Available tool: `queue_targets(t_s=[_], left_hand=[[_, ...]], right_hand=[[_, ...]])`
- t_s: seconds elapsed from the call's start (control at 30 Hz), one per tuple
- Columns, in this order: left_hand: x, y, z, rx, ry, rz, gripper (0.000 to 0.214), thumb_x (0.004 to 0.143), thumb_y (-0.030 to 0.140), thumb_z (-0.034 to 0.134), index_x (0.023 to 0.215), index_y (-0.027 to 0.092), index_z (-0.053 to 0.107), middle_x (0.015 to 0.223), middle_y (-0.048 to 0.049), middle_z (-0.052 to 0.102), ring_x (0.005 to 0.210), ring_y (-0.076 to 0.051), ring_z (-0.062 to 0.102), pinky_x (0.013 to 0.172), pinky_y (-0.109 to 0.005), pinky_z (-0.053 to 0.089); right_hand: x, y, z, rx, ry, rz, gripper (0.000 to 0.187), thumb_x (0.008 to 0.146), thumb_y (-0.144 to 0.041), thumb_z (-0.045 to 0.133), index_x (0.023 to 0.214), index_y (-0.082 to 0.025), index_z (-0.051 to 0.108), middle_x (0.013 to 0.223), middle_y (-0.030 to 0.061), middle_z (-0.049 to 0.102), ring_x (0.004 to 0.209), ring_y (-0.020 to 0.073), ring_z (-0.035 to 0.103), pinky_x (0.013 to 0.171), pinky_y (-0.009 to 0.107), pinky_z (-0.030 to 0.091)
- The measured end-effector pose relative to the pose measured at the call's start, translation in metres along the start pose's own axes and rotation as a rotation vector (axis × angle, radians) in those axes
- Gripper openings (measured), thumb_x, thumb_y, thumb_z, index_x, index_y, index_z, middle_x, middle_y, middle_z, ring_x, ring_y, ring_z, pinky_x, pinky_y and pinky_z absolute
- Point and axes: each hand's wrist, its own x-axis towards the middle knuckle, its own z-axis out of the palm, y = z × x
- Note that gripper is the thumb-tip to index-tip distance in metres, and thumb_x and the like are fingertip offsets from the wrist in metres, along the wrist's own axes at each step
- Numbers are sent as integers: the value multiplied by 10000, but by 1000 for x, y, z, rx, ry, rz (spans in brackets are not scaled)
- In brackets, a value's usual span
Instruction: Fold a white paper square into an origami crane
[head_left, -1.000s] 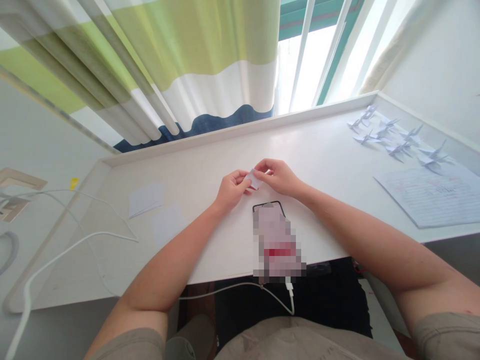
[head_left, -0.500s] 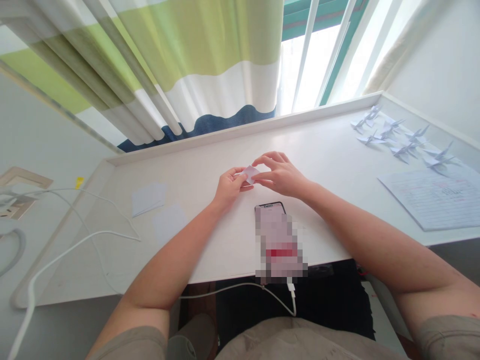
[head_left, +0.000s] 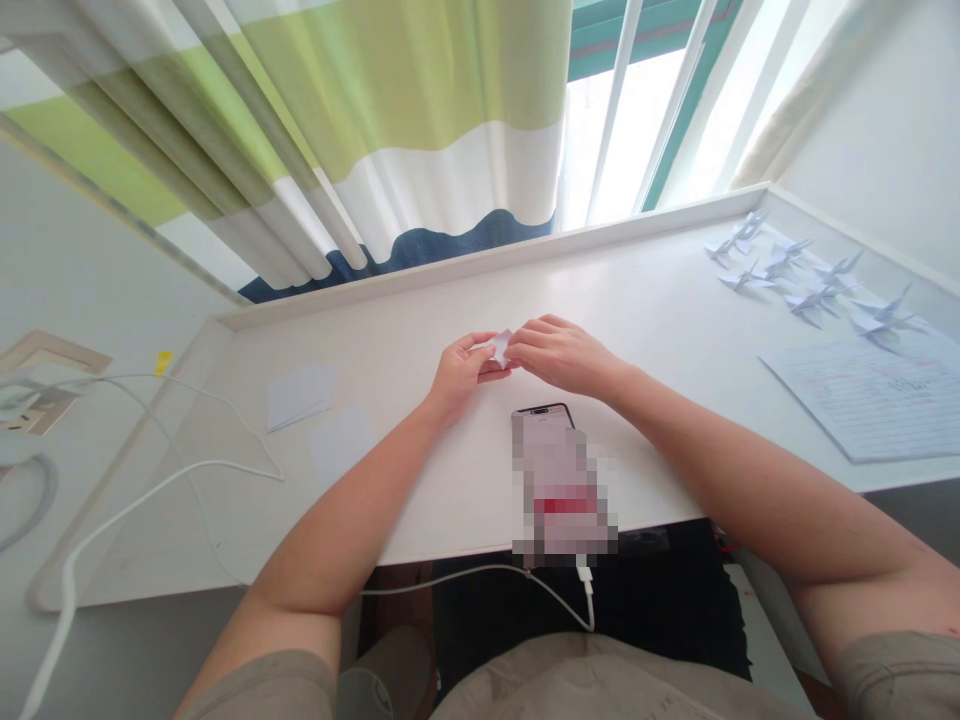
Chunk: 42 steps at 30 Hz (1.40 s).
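Observation:
A small folded piece of white paper (head_left: 502, 346) is held above the middle of the white desk (head_left: 420, 480). My left hand (head_left: 463, 372) grips it from the left, thumb on top and fingers beneath. My right hand (head_left: 559, 353) is closed at the paper's right corner, its fingertips pinching the edge. The fingers cover part of the paper, so its exact folds cannot be made out.
Several folded paper cranes (head_left: 810, 295) stand at the far right, behind a lined sheet stack (head_left: 855, 405). Loose white paper squares (head_left: 300, 397) lie on the left. A phone (head_left: 555, 470) with a white charging cable (head_left: 587, 595) rests at the front edge. Another cable (head_left: 150, 500) crosses the left side.
My right hand's fingers, spread around the paper's right side before, have closed together onto its right corner. My left hand keeps its hold in nearly the same place.

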Motion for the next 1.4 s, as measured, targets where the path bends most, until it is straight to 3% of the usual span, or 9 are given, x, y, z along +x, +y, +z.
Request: queue_targets(t_s=[0.1, 0.27, 0.47, 0.7, 1.03, 1.4], left_hand=[[-1, 1, 0, 2, 5, 8, 320, 859, 230, 762, 1167, 158, 719, 712, 22, 740, 708, -149, 759, 913, -432, 687], [1, -2, -1, 35, -10, 13, 355, 853, 276, 776, 1191, 180, 728, 646, 64, 671, 714, -143, 743, 946, -449, 681], [0, -1, -4, 12, -65, 17, 426, 817, 286, 796, 1223, 176, 727, 720, 31, 727, 775, -166, 770, 972, -451, 660], [-3, 2, -7, -1, -183, 48, 584, 744, 301, 940, 1275, 197, 721, 898, -18, 793, 953, -226, 817, 1031, -447, 603], [2, -5, -12, 22, -218, 68, 642, 744, 330, 999, 1309, 193, 725, 877, 1, 769, 886, -161, 751, 993, -390, 566], [2, -5, -11, 31, -234, 79, 599, 737, 261, 975, 1279, 198, 727, 953, -39, 820, 958, -221, 789, 1040, -461, 548]], right_hand=[[0, -2, -1, 6, -12, -11, 323, 1094, -100, 517, 1135, -283, 780, 1119, 66, 771, 1035, 242, 640, 955, 413, 457], [1, -2, -2, -6, -21, 5, 312, 1136, -192, 499, 1028, -255, 785, 1050, 71, 762, 992, 241, 631, 931, 405, 463], [0, 0, -4, 28, -10, 36, 300, 1137, -245, 516, 1003, -246, 784, 1021, 76, 762, 959, 236, 652, 907, 397, 471], [-6, 5, -11, 191, 35, 129, 260, 1104, -247, 554, 987, -265, 785, 1039, 67, 763, 971, 232, 672, 877, 390, 512], [-9, 5, -10, 409, 85, 169, 205, 1071, -333, 647, 969, -251, 804, 1030, 82, 759, 988, 245, 679, 875, 410, 545], [-9, 5, -2, 485, 156, 212, 196, 1064, -311, 620, 936, -237, 749, 983, 69, 756, 926, 226, 694, 856, 397, 547]])
